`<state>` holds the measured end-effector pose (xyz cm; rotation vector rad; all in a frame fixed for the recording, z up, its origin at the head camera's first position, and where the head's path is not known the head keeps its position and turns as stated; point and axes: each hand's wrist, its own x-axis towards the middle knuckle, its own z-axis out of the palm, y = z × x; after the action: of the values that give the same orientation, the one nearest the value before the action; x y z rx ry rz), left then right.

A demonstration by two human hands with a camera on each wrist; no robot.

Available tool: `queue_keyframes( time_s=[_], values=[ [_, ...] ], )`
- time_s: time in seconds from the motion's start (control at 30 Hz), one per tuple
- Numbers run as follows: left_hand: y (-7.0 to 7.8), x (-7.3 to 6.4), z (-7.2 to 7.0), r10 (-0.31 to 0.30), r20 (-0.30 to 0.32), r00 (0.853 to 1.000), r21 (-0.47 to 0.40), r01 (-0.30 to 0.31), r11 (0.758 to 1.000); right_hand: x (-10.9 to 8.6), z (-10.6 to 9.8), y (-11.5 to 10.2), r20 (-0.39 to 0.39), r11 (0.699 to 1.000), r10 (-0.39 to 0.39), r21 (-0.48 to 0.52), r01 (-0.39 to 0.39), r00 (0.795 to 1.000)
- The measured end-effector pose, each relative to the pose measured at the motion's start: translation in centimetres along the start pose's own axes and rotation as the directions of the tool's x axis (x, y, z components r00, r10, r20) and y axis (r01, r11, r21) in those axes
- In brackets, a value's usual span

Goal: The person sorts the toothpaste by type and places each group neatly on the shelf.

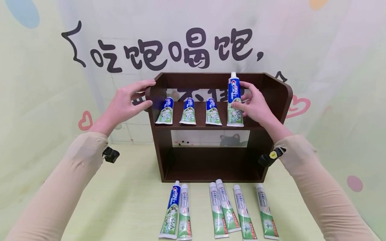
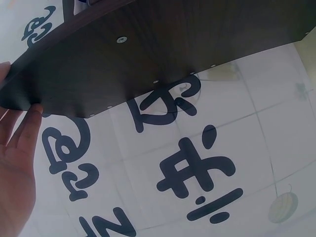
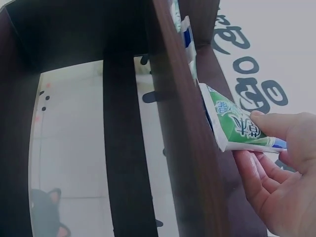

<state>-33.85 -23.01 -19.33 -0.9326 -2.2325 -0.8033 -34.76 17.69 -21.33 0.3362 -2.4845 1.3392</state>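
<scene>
A blue and green toothpaste tube [image 1: 234, 100] is pinched between the thumb and fingers of my right hand [image 1: 256, 103], cap up, at the right part of the upper shelf. The right wrist view shows the flat end of this tube [image 3: 237, 121] right at the shelf's front edge. To its left, three matching tubes lean on the upper shelf, among them one toothpaste tube [image 1: 213, 112] nearest the held one. My left hand [image 1: 123, 102] grips the left side panel of the dark brown rack [image 1: 211, 128], thumb in front; in the left wrist view its fingers touch the panel [image 2: 148, 44].
The rack's lower shelf [image 1: 211, 169] holds nothing visible. On the table before it lie another blue and green tube [image 1: 171, 212] and several white and green tubes, one white and green tube [image 1: 267, 214] farthest right. A printed curtain [image 1: 193, 20] hangs behind.
</scene>
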Motion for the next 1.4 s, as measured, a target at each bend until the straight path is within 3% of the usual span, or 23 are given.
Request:
queue_keyframes(
  time_s=[0.33,0.6,0.93,1.4],
  values=[
    [0.2,0.0,0.0,-0.003,-0.004,1.0,-0.004,0.003,1.0,0.3,0.3,1.1,0.029,0.998,-0.057,-0.006,0.057,0.998],
    [0.1,-0.1,0.0,-0.005,0.005,1.0,-0.001,0.005,1.0,0.7,-0.1,1.5,0.119,0.999,-0.018,-0.03,0.022,0.993],
    [0.1,0.0,-0.1,-0.009,0.007,1.0,-0.004,0.009,1.0,0.9,-1.4,2.0,0.292,0.999,0.022,-0.048,-0.009,0.956],
    [0.1,0.0,0.0,-0.007,0.005,1.0,0.017,0.007,1.0,1.0,-1.0,1.9,0.364,0.996,0.068,-0.075,-0.043,0.929]
  ],
)
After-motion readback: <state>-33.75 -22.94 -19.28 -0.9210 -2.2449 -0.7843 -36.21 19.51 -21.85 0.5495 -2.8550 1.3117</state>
